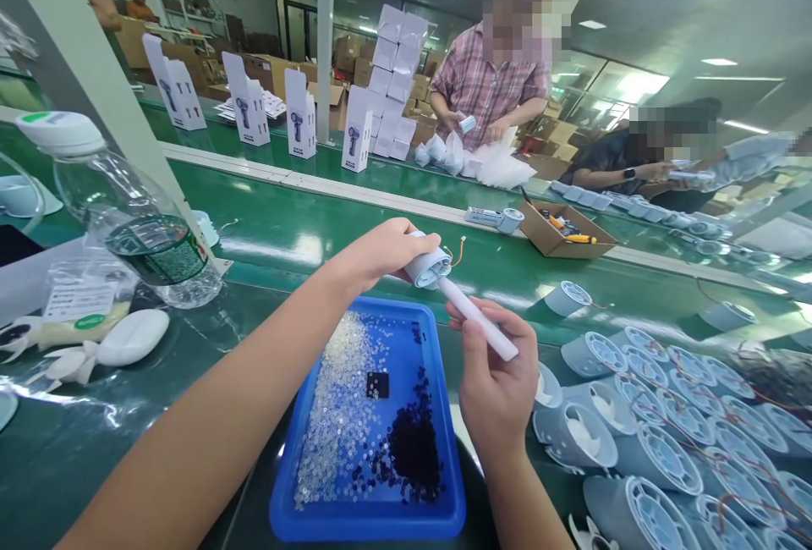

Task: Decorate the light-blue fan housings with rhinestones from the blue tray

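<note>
My left hand [399, 250] is closed round a light-blue round plastic housing [430, 269], from which thin orange wires with a small connector stick out. A white plastic rod [479, 319] sits between the thumb and fingers of my right hand [498, 364]. Its upper tip meets the open face of the housing; whether it goes inside I cannot tell. Below both hands stands a blue tray [452, 448] with small clear rings [336, 423] at its left and small black rings [415, 448] at its right. A black square piece [377, 385] lies among them.
Rows of light-blue housings [663, 457] with wires crowd the right side. A plastic bottle [133, 211] and white parts [133, 337] are at the left. Across the green conveyor [266, 211] stand white boxes [301, 118], a cardboard tool box [558, 237] and co-workers [491, 85].
</note>
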Available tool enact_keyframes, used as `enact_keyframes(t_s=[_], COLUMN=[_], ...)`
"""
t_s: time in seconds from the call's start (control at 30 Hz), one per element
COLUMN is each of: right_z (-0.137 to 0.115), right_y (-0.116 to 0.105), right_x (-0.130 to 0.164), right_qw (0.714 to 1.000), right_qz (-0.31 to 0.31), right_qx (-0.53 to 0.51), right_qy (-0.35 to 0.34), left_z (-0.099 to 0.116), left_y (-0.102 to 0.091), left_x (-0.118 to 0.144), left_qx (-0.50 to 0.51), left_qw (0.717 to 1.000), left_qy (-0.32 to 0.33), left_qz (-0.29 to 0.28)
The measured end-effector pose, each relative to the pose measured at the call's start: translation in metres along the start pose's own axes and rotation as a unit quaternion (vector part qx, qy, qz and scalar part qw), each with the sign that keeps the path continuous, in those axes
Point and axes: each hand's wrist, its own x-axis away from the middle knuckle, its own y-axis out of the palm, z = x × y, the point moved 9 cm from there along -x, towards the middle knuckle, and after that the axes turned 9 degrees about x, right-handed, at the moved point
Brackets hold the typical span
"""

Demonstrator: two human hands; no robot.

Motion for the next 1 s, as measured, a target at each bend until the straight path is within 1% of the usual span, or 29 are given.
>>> enact_keyframes(t_s=[0.13, 0.2, 0.23, 0.27, 0.3, 0.37, 0.4, 0.47, 0.5, 0.53, 0.63, 0.7, 0.77, 0.8, 0.87, 0.9, 0.93, 0.97, 1.0], right_z=[0.004, 0.008, 0.01, 0.012, 0.014, 0.015, 0.014, 0.013, 0.014, 0.015, 0.022, 0.025, 0.025, 0.025, 0.024, 0.023, 0.022, 0.022, 0.022], right_y=[-0.001, -0.005, -0.004, -0.001, 0.005, 0.018, 0.022, 0.024, 0.023, 0.024, 0.027, 0.028, 0.025, 0.021, 0.013, 0.01, 0.009, 0.01, 0.011], right_x=[0.0, -0.001, -0.001, -0.001, -0.001, 0.003, 0.004, 0.007, 0.008, 0.009, 0.015, 0.017, 0.015, 0.013, 0.008, 0.006, 0.005, 0.005, 0.005], right_qw=[1.0, 0.997, 0.995, 0.991, 0.987, 0.976, 0.971, 0.97, 0.971, 0.973, 0.971, 0.968, 0.971, 0.974, 0.981, 0.984, 0.984, 0.983, 0.981], right_qz=[0.0, 0.01, 0.002, -0.024, -0.063, -0.147, -0.173, -0.189, -0.188, -0.189, -0.198, -0.196, -0.173, -0.152, -0.112, -0.104, -0.105, -0.112, -0.123], right_qx=[0.018, 0.065, 0.093, 0.117, 0.136, 0.15, 0.151, 0.144, 0.13, 0.108, 0.019, -0.026, -0.047, -0.051, -0.041, -0.025, -0.006, 0.013, 0.025], right_qy=[0.011, 0.028, 0.041, 0.053, 0.061, 0.063, 0.06, 0.059, 0.066, 0.078, 0.129, 0.154, 0.16, 0.158, 0.151, 0.146, 0.142, 0.143, 0.148], left_z=[0.0, 0.001, 0.004, 0.008, 0.012, 0.019, 0.02, 0.018, 0.015, 0.011, -0.002, -0.003, 0.002, 0.005, 0.005, 0.004, 0.004, 0.007, 0.011], left_y=[0.007, 0.008, 0.008, 0.008, 0.009, 0.009, 0.009, 0.01, 0.011, 0.014, 0.02, 0.023, 0.029, 0.035, 0.05, 0.054, 0.053, 0.046, 0.033], left_x=[0.003, 0.004, 0.004, 0.005, 0.006, 0.011, 0.013, 0.018, 0.019, 0.018, 0.014, 0.015, 0.018, 0.018, 0.016, 0.015, 0.013, 0.011, 0.009], left_qx=[0.004, 0.0, -0.001, 0.004, 0.019, 0.071, 0.092, 0.109, 0.117, 0.135, 0.233, 0.254, 0.205, 0.167, 0.1, 0.078, 0.062, 0.046, 0.02], left_qw=[1.0, 1.0, 1.0, 0.999, 0.996, 0.982, 0.973, 0.959, 0.956, 0.955, 0.947, 0.943, 0.956, 0.966, 0.985, 0.99, 0.993, 0.994, 0.995], left_qy=[-0.008, -0.001, 0.014, 0.039, 0.07, 0.14, 0.17, 0.204, 0.208, 0.203, 0.167, 0.166, 0.177, 0.175, 0.137, 0.113, 0.096, 0.092, 0.099], left_qz=[-0.02, -0.006, 0.011, 0.029, 0.05, 0.1, 0.125, 0.164, 0.172, 0.169, 0.143, 0.136, 0.116, 0.091, 0.014, -0.021, -0.042, -0.043, -0.025])
